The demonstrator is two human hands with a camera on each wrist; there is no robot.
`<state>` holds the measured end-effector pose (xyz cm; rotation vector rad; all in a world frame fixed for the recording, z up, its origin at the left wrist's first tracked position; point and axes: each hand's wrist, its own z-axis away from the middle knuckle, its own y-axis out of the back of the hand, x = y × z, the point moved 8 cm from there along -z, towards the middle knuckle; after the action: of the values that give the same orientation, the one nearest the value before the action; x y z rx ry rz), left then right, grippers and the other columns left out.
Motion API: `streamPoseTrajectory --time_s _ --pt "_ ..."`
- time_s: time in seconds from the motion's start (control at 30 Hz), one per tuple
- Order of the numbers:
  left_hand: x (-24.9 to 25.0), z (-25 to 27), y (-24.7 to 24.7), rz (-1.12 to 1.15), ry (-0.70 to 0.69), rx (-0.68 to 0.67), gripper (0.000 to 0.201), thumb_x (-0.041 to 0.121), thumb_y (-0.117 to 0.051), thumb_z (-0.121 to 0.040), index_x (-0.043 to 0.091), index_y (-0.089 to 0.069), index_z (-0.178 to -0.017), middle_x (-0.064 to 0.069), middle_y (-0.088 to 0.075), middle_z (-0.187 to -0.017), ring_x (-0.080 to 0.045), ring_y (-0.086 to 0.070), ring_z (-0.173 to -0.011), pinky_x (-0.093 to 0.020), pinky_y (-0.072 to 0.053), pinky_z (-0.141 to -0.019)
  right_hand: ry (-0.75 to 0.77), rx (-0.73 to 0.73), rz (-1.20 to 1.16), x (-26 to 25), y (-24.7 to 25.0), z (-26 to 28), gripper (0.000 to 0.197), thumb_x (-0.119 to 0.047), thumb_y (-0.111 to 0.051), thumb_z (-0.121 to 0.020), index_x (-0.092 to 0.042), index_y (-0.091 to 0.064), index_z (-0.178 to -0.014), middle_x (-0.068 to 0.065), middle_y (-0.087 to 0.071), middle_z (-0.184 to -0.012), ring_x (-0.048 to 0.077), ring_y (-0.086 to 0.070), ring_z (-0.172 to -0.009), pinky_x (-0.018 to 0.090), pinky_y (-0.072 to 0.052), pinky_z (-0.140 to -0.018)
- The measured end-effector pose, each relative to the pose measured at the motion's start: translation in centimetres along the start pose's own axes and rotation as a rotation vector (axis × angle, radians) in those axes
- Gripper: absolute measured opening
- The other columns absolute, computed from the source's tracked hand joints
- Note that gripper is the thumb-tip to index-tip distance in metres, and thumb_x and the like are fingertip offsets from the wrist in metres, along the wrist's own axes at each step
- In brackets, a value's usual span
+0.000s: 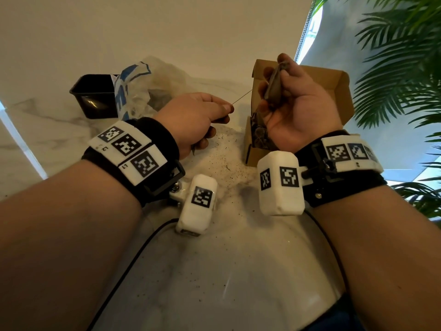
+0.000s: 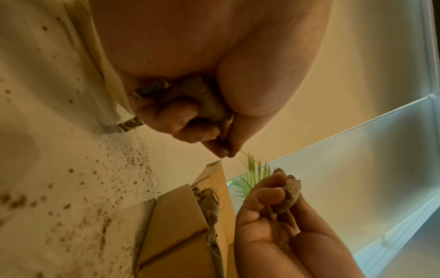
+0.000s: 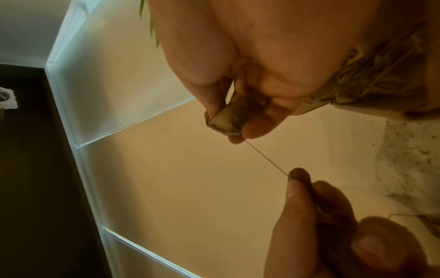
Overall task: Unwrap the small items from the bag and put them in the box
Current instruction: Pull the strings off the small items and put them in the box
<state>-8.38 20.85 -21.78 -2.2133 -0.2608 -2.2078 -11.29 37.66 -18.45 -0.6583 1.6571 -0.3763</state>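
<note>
Speckled marble counter (image 1: 71, 130), hands hiding brown item (image 1: 274, 84), thin thread (image 1: 242, 95) faint

White marble counter (image 1: 35, 130) meets beige wall (image 1: 167, 25); palm plant (image 1: 401, 68) at right.

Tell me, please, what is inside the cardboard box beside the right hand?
The cardboard box holds a heap of small brownish items tangled with thread. The right hand covers most of the inside, so the rest cannot be seen.
</note>
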Motion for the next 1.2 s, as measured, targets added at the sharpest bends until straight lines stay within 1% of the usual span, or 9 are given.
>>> streamPoseTrajectory --time_s 0.2,0.33,0.5,0.6,0.77,0.83,0.97,1.07,1.2 --pt "0.3 0.4 -1.1 -0.04 -0.022 -0.12 0.015 0.012 -0.064 -0.096 0.021 -0.076 -0.093 0.003 -0.07 -0.085 -0.009 -0.049 -0.056 -0.023 -0.035 -0.043 0.011 0.164 0.072 0.1 2.0 -0.8 0.029 -0.006 -0.05 -0.101 -0.015 -0.064 -0.124 0.007 -0.07 -0.089 0.019 -0.064 -0.071 0.026 -0.051 -0.056" --pt "0.9 1.1 -2.6 -0.027 -0.066 -0.235 0.013 0.011 -0.068 -0.094 0.02 -0.075 -0.1 0.001 -0.07 -0.085 -0.008 -0.05 -0.057 -0.022 -0.037 -0.045 -0.039 0.221 0.164 0.4 2.7 -1.3 0.034 -0.008 -0.047 -0.103 -0.015 -0.058 -0.134 0.01 -0.063 -0.099 0.023 -0.06 -0.081 0.029 -0.05 -0.056" --pt "1.9 1.5 -2.9 0.097 -0.115 -0.246 0.011 0.009 -0.067 -0.094 0.018 -0.071 -0.1 0.001 -0.068 -0.085 -0.008 -0.048 -0.055 -0.021 -0.034 -0.044 -0.1 0.156 0.311 0.5 2.2 -1.4 0.025 -0.009 -0.046 -0.103 -0.019 -0.064 -0.117 0.01 -0.066 -0.098 0.028 -0.063 -0.092 0.036 -0.053 -0.071" --pt "2.2 1.3 -2.3 0.19 -0.138 -0.182 0.01 0.01 -0.067 -0.095 0.017 -0.072 -0.101 0.002 -0.069 -0.085 -0.009 -0.048 -0.057 -0.021 -0.033 -0.044 -0.047 0.069 0.382 0.9 1.7 -1.3 0.027 -0.01 -0.059 -0.092 -0.012 -0.069 -0.118 0.015 -0.073 -0.106 0.027 -0.068 -0.094 0.037 -0.056 -0.075" --pt "1.9 1.0 -1.4 0.224 -0.121 -0.089 0.009 0.017 -0.07 -0.094 0.018 -0.071 -0.103 -0.002 -0.069 -0.089 -0.009 -0.049 -0.058 -0.02 -0.034 -0.044 0.004 -0.01 0.476 1.1 0.8 -0.7 0.022 -0.009 -0.071 -0.086 -0.011 -0.074 -0.107 0.013 -0.077 -0.1 0.039 -0.07 -0.104 0.057 -0.052 -0.098" --pt "1.8 0.9 -1.1 0.215 -0.115 -0.06 0.011 0.02 -0.071 -0.093 0.017 -0.07 -0.104 -0.003 -0.068 -0.092 -0.009 -0.049 -0.058 -0.02 -0.034 -0.044 0.01 -0.041 0.488 1.2 0.3 -0.4 0.017 -0.008 -0.071 -0.086 -0.012 -0.075 -0.103 0.012 -0.077 -0.099 0.036 -0.071 -0.103 0.052 -0.055 -0.094" --pt "1.6 0.7 -0.7 0.193 -0.104 -0.001 0.011 0.021 -0.072 -0.093 0.016 -0.07 -0.103 -0.001 -0.07 -0.089 -0.009 -0.049 -0.057 -0.021 -0.034 -0.044 0.013 -0.097 0.515 1.3 -0.5 0.0 0.014 -0.013 -0.065 -0.092 -0.013 -0.074 -0.103 0.008 -0.077 -0.094 0.023 -0.07 -0.088 0.034 -0.053 -0.07" --pt "1.5 0.7 -0.4 0.174 -0.094 0.018 0.013 0.021 -0.07 -0.094 0.015 -0.071 -0.105 -0.002 -0.071 -0.091 -0.009 -0.049 -0.057 -0.021 -0.034 -0.044 0.017 -0.123 0.527 1.3 -0.8 0.1 0.019 -0.019 -0.068 -0.088 -0.011 -0.072 -0.105 0.009 -0.076 -0.095 0.026 -0.071 -0.09 0.037 -0.056 -0.072" --pt "1.5 0.6 -0.5 0.179 -0.087 0.017 0.015 0.024 -0.07 -0.093 0.015 -0.071 -0.106 -0.005 -0.072 -0.099 -0.009 -0.049 -0.059 -0.021 -0.035 -0.043 0.04 -0.154 0.544 1.1 -1.1 0.2 0.018 0.001 -0.065 -0.09 -0.011 -0.071 -0.102 0.006 -0.077 -0.091 0.024 -0.073 -0.09 0.038 -0.059 -0.079"
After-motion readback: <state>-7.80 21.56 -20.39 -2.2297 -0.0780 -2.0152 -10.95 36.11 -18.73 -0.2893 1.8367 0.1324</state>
